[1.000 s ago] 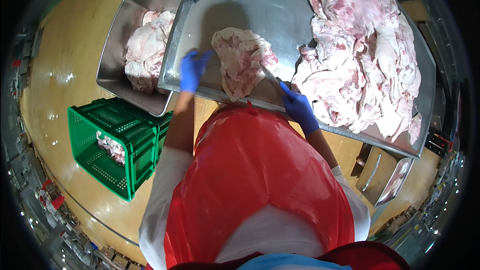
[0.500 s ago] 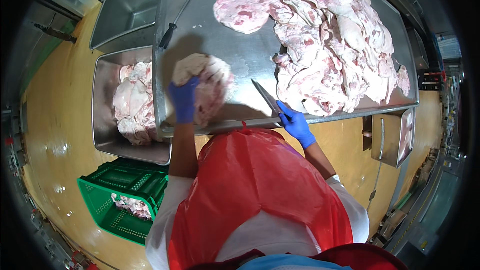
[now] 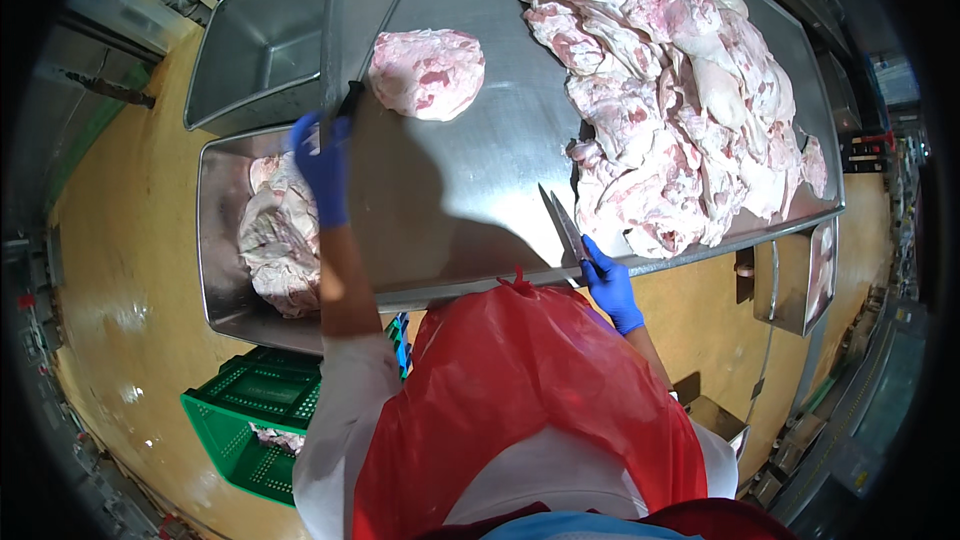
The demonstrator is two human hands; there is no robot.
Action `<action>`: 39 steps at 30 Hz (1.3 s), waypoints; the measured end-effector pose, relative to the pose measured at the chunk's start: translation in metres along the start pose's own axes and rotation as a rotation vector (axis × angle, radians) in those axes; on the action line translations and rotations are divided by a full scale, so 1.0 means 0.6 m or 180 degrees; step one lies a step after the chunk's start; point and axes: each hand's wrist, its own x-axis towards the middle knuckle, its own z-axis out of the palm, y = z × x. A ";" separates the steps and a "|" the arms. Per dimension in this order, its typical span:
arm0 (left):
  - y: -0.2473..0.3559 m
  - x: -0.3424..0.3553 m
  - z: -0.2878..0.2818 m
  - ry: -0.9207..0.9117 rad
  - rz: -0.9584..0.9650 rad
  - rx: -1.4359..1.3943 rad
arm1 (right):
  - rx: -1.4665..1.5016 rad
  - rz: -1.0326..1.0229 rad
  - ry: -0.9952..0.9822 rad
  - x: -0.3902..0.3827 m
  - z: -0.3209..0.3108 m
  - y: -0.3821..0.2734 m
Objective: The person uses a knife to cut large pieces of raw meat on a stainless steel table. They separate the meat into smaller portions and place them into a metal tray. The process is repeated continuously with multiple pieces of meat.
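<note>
- Green plastic crate (image 3: 255, 420) sits on the floor at lower left, with a few pale scraps inside it.
- Above it, a steel tub (image 3: 222, 270) beside the table holds a heap of trimmed meat (image 3: 280, 240), so some pieces look already worked and dropped there; an empty steel tub (image 3: 255, 45) stands just beyond.
- Left hand (image 3: 322, 165), in a blue glove, reaches over the table's left edge, fingers curled downward around the dark handle of a sharpening steel (image 3: 368, 50) that lies along that edge; whether the grip is fully closed I cannot tell.
- One single cut of raw pork (image 3: 428, 72) lies alone on the bare steel table (image 3: 470, 190), near the steel's rod and apart from everything else; it appears to be the piece currently set out for work.
- Right hand (image 3: 610, 285), also gloved blue, is clenched on the handle of a boning knife (image 3: 562, 225), blade pointing away from the body and resting low over the table near its front edge.
- Far right, a big pile of untrimmed pork pieces (image 3: 680, 100) covers much of the tabletop, touching the blade's side; judged by its bulk against the tub, most of the work is still ahead.
- A red apron (image 3: 530, 410) covers the person's front.
</note>
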 end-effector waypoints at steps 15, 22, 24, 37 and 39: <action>-0.051 -0.121 0.251 -0.1762 0.0380 0.0425 | -0.0148 -0.0129 0.0012 0.039 -0.003 -0.012; 0.128 -0.293 0.137 -0.1423 0.1175 0.0807 | -0.0644 -0.0975 -0.0264 0.087 0.034 -0.028; 0.157 -0.328 0.117 -0.2013 0.1199 0.1090 | -0.0624 -0.1233 -0.0217 0.084 0.040 -0.024; 0.090 -0.347 0.156 -0.2941 0.0280 0.0237 | -0.0822 -0.0681 -0.0737 0.051 0.009 -0.023; 0.113 -0.329 0.149 -0.3204 0.0466 0.0248 | -0.0728 -0.0685 -0.0706 0.042 0.008 -0.019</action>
